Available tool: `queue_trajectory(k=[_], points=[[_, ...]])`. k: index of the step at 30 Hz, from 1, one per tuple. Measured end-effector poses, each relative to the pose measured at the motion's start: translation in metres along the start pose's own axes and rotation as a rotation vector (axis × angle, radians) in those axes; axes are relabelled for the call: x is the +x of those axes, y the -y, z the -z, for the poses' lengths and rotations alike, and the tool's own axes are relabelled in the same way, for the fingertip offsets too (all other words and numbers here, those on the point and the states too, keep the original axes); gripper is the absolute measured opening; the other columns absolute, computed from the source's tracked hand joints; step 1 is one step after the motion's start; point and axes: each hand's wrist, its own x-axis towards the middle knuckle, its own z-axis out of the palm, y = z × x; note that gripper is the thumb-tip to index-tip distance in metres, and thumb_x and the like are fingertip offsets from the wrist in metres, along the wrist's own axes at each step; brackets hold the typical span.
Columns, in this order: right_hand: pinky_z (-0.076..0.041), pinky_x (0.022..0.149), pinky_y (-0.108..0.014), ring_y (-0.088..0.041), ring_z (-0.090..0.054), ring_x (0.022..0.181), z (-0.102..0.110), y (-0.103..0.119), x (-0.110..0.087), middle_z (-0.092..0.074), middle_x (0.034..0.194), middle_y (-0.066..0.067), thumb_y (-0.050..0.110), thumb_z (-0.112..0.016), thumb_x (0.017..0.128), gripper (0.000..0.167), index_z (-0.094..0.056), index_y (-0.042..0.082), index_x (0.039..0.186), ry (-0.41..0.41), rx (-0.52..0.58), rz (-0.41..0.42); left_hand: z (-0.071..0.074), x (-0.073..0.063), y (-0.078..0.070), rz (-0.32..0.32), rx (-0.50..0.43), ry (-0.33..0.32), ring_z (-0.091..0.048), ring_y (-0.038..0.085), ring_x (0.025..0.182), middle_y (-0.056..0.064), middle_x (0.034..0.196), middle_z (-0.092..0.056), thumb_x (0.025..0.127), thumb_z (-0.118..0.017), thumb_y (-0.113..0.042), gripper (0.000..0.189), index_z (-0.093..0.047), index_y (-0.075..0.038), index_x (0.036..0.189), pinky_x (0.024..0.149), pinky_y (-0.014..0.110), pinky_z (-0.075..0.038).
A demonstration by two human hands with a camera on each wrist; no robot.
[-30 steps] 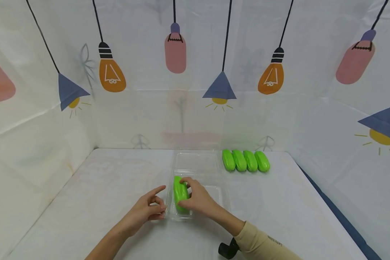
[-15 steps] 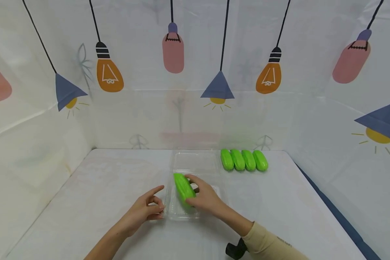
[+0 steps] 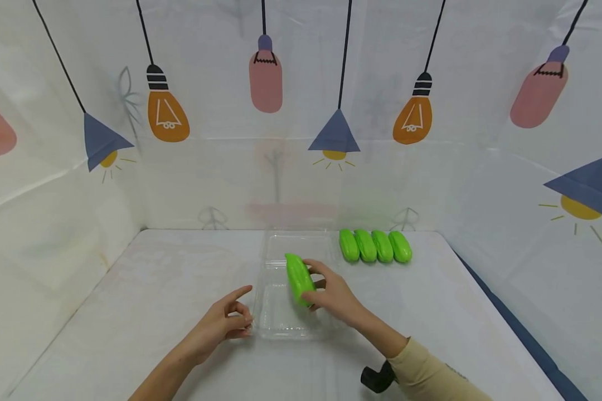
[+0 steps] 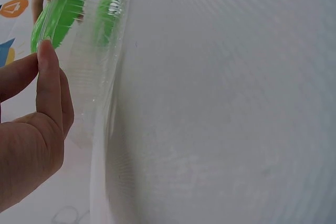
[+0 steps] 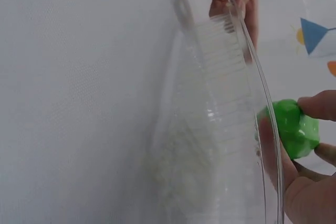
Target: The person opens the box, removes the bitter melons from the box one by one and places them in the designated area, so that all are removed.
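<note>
My right hand [image 3: 337, 295] holds a bright green toy cucumber [image 3: 299, 281] between thumb and fingers, tilted over a clear plastic container [image 3: 276, 323]. In the right wrist view the toy cucumber [image 5: 294, 129] shows above the container's rim [image 5: 265, 95]. The container stands with its hinged lid [image 3: 301, 245] folded back away from me. At its left side my left hand [image 3: 226, 323] pinches the rim with thumb and finger, as the left wrist view shows of the left hand [image 4: 37, 114]. Its index finger points out forward.
Several more green toy cucumbers [image 3: 365, 245] lie side by side in a row at the back right of the white table [image 3: 155, 289]. A black device [image 3: 378, 379] sits by the right sleeve [image 3: 431, 370]. Printed white sheets [image 3: 221, 184] stand around the table.
The right hand has lifted the toy cucumber out of the container's left part and moved it up and to the right. The left hand has stayed at the rim.
</note>
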Motion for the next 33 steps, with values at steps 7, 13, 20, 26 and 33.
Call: queue_trajectory(k=[7, 13, 20, 26, 33], points=[[-0.062, 0.069, -0.042, -0.026, -0.064, 0.105, 0.016, 0.0, -0.001, -0.053, 0.135, -0.015, 0.016, -0.076, 0.083, 0.069, -0.046, 0.025, 0.145, -0.054, 0.018, -0.01, 0.001, 0.0, 0.001, -0.003, 0.002, 0.006, -0.063, 0.02, 0.089, 0.008, 0.1, -0.053, 0.091, -0.069, -0.011, 0.079, -0.026, -0.013, 0.157, 0.079, 0.029, -0.06], [-0.063, 0.071, -0.04, -0.027, -0.063, 0.106, 0.027, -0.002, 0.0, -0.056, 0.135, -0.014, 0.016, -0.077, 0.083, 0.065, -0.05, 0.024, 0.142, -0.147, 0.009, -0.003, 0.001, 0.0, 0.001, 0.001, 0.0, 0.003, -0.063, 0.02, 0.088, 0.008, 0.1, -0.053, 0.09, -0.07, -0.011, 0.079, -0.027, -0.014, 0.157, 0.08, 0.029, -0.06], [-0.062, 0.075, -0.041, -0.032, -0.06, 0.113, 0.044, -0.005, 0.001, -0.05, 0.142, -0.019, 0.017, -0.075, 0.087, 0.07, -0.043, 0.016, 0.149, -0.175, 0.004, 0.007, 0.001, -0.001, 0.001, -0.002, 0.003, 0.006, -0.063, 0.02, 0.088, 0.008, 0.101, -0.053, 0.09, -0.07, -0.011, 0.079, -0.026, -0.013, 0.157, 0.08, 0.029, -0.06], [-0.062, 0.076, -0.04, -0.037, -0.057, 0.119, 0.063, -0.006, 0.004, -0.047, 0.144, -0.02, 0.016, -0.074, 0.089, 0.072, -0.039, 0.014, 0.151, -0.208, -0.032, 0.002, 0.001, -0.002, 0.001, -0.005, 0.007, 0.004, -0.063, 0.02, 0.089, 0.008, 0.101, -0.053, 0.09, -0.07, -0.011, 0.079, -0.026, -0.014, 0.157, 0.08, 0.029, -0.06], [-0.062, 0.077, -0.038, -0.038, -0.058, 0.117, 0.086, -0.01, 0.007, -0.047, 0.142, -0.021, 0.015, -0.073, 0.089, 0.07, -0.04, 0.013, 0.151, -0.237, -0.093, 0.009, 0.001, -0.002, 0.001, -0.004, 0.006, 0.001, -0.063, 0.02, 0.089, 0.007, 0.101, -0.053, 0.091, -0.069, -0.011, 0.079, -0.026, -0.014, 0.157, 0.08, 0.029, -0.06]])
